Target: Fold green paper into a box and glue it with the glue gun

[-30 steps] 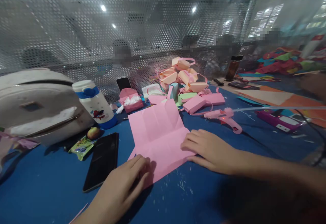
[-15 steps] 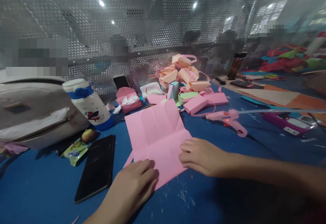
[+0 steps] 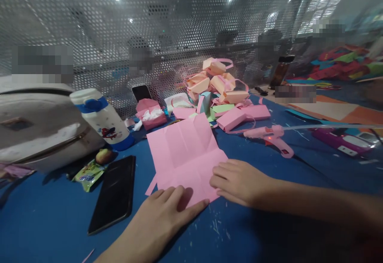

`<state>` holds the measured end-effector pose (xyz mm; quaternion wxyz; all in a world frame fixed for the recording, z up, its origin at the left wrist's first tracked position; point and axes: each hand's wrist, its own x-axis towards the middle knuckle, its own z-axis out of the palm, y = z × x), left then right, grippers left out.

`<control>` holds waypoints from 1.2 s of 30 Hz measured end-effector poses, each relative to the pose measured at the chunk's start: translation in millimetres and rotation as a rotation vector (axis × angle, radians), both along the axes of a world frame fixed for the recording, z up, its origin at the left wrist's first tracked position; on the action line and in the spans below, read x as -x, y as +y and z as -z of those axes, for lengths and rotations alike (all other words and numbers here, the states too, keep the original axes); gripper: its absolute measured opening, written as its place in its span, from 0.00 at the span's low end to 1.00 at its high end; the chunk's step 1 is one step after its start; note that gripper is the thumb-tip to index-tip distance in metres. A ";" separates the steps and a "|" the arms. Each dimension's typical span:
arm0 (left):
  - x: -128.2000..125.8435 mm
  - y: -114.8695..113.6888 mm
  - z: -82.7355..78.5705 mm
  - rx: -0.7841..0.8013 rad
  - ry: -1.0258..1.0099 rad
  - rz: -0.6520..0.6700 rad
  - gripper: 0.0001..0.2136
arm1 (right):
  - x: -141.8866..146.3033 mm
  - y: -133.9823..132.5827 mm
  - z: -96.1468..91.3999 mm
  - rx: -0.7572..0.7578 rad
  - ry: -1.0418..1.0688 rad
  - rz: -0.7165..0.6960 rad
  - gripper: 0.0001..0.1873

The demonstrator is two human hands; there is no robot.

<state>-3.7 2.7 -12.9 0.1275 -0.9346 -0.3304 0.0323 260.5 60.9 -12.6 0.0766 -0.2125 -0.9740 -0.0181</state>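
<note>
A creased sheet of pink paper [image 3: 185, 151] lies in front of me, its far half tilted up along a fold. My left hand [image 3: 167, 211] is at the near left edge, fingers bent over the paper and thumb stretched along the lower edge. At the near right, my right hand [image 3: 236, 181] is closed at the side edge, its fingers on top of the paper; its thumb is mostly hidden. A narrow pink paper strip [image 3: 151, 185] sticks out at the left of the sheet.
To the right lies a pink glue gun [image 3: 269, 135] with its red light on. Behind the sheet are folded paper pieces [image 3: 221, 87] and a pink tissue holder [image 3: 149, 115]. On the left are a black tablet [image 3: 115, 195], a bottle [image 3: 103, 119] and a bag [image 3: 44, 123].
My left thumb has stretched out to the right along the paper's lower edge, and the left hand has shifted slightly right. My right hand stays at the right edge.
</note>
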 end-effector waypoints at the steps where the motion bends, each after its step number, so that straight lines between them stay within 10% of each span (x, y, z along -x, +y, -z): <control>1: 0.0 -0.4 -0.7 0.012 0.000 -0.001 0.35 | -0.5 -0.7 0.7 -0.037 0.049 -0.014 0.06; 6: 0.2 0.5 1.4 0.068 -0.007 -0.017 0.34 | -5.7 -5.5 4.9 -0.231 0.264 -0.110 0.11; 14: -0.5 1.0 -0.1 0.097 -0.007 -0.022 0.37 | -8.8 2.0 -2.8 0.336 0.140 0.222 0.07; 30: -3.8 -1.5 -10.2 0.126 -0.052 -0.034 0.30 | -2.6 -8.7 6.8 -0.317 0.278 -0.106 0.12; 36: -3.1 -1.5 -9.4 0.133 -0.055 -0.028 0.29 | -14.2 -22.0 9.5 -0.220 0.308 0.000 0.13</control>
